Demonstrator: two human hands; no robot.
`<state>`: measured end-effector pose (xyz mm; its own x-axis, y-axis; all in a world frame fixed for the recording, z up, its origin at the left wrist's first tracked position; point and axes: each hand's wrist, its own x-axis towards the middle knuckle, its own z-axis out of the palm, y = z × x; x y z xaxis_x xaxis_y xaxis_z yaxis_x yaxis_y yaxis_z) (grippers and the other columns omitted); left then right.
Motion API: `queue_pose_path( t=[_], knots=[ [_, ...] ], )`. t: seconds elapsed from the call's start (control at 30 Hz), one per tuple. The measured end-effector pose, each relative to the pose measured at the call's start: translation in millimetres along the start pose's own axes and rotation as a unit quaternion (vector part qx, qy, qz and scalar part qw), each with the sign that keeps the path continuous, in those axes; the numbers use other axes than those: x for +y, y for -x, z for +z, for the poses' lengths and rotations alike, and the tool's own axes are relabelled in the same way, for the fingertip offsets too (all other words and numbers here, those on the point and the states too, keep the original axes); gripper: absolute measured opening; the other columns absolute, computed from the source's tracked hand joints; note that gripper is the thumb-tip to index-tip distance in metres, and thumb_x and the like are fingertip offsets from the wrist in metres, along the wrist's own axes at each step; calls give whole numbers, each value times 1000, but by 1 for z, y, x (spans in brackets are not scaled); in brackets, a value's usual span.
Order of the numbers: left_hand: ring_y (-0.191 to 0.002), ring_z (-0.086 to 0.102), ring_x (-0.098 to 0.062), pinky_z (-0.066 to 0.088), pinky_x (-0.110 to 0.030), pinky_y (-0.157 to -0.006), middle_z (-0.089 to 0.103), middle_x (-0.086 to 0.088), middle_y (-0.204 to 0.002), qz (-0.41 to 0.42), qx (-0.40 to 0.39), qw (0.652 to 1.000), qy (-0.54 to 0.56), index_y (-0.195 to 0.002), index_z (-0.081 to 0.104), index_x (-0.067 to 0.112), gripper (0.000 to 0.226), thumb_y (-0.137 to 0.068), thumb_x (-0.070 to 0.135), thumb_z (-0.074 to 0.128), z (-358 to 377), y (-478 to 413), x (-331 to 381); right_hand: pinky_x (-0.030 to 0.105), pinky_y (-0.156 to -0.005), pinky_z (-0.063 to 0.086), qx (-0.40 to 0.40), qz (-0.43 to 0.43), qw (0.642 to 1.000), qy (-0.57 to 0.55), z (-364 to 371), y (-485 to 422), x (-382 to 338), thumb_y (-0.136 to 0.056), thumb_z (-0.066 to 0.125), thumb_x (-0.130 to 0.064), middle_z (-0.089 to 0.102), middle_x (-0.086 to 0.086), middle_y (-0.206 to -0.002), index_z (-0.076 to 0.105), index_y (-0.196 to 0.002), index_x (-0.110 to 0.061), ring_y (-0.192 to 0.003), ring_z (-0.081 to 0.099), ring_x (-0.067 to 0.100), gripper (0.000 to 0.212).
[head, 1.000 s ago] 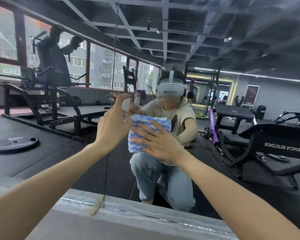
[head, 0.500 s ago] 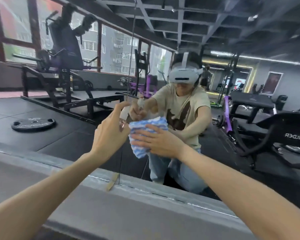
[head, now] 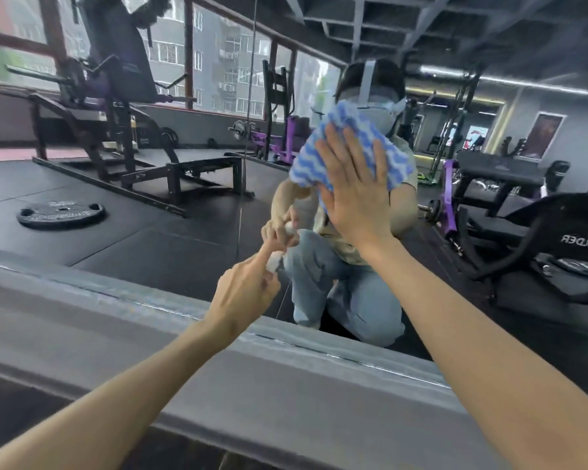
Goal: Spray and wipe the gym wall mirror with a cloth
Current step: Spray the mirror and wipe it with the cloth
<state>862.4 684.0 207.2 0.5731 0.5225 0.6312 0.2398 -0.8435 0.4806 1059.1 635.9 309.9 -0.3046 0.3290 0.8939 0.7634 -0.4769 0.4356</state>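
Pressing flat, R hand [head: 357,195] w/ straight, close-set fingers pins blue-white cloth [head: 336,144] to mirror [head: 184,239]. L hand [head: 245,293] lower, fingers curled round small spray bottle [head: 274,261], above grey ledge [head: 116,317]. Reflected: weight plate [head: 61,214], bench [head: 201,164].

The left hand [head: 243,290] hides most of the bottle [head: 274,260]; the right hand [head: 357,184] covers the lower part of the cloth [head: 340,140].
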Motion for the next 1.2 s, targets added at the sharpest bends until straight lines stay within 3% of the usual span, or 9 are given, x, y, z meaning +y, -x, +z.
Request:
queue_pose_path(
  t=[0.07,0.2,0.3,0.37,0.53,0.83,0.9,1.07,1.2],
  knots=[
    [-62,53,-26,46,-39,-63,49,8,-62,-32,39,998,24,-116,33,40,52,-83,5,53,1,0,-4,47,-121,-2,-21,20,999,-17,7,15,-25,-95,51,-22,36,7,-155,35,-149,-12,-144,24,24,58],
    [-55,49,-20,37,-34,-56,48,11,-61,-76,108,991,18,-115,34,39,50,-83,6,55,-8,4,-17,53,-120,-9,-138,-350,923,78,23,124,-67,-92,40,-12,39,1,-154,43,-147,-19,-141,36,23,55],
    [-59,50,-29,38,-35,-59,49,6,-60,-78,105,991,-9,-114,33,37,50,-83,5,55,-16,7,-26,51,-120,-8,-174,-468,864,70,19,138,-61,-91,29,-12,40,-8,-153,48,-144,-28,-140,39,13,58],
    [-62,51,-34,40,-37,-59,51,0,-60,-84,106,991,-5,-113,34,36,48,-82,4,53,-18,5,-27,50,-118,-6,-106,-440,886,103,25,98,-52,-91,39,-14,35,-7,-156,38,-150,-27,-143,33,13,60],
    [-63,52,-33,40,-38,-60,55,-5,-64,-85,123,989,24,-116,34,34,46,-83,5,48,-10,-3,-23,48,-118,1,5,-12,999,36,33,1,-57,-91,50,-11,36,4,-156,30,-151,-13,-144,32,22,64],
    [-63,50,-34,40,-38,-60,49,4,-62,-81,81,993,27,-111,35,39,50,-80,4,52,2,5,-10,48,-119,-14,-230,-450,861,57,9,190,-83,-89,58,-20,36,-8,-155,38,-149,-23,-143,32,12,64],
    [-61,52,-26,40,-36,-58,51,3,-61,-64,83,993,48,-111,35,40,51,-80,4,53,1,0,-2,49,-120,-12,-142,-413,894,102,12,150,-50,-91,57,-25,29,-7,-159,24,-154,-22,-146,25,12,71],
    [-57,56,-15,43,-33,-58,55,4,-59,-11,92,993,70,-118,34,39,53,-83,5,54,7,-18,28,41,-119,-2,-5,2,997,75,-8,44,30,-89,56,-14,41,3,-153,34,-149,-15,-142,30,22,64],
    [-53,49,-7,34,-29,-50,49,11,-60,-10,73,994,83,-125,39,32,46,-86,10,53,15,-30,49,45,-122,-5,-147,-231,960,48,-22,177,-5,-80,64,-8,39,-4,-154,35,-148,-22,-141,31,20,75]
  ],
)
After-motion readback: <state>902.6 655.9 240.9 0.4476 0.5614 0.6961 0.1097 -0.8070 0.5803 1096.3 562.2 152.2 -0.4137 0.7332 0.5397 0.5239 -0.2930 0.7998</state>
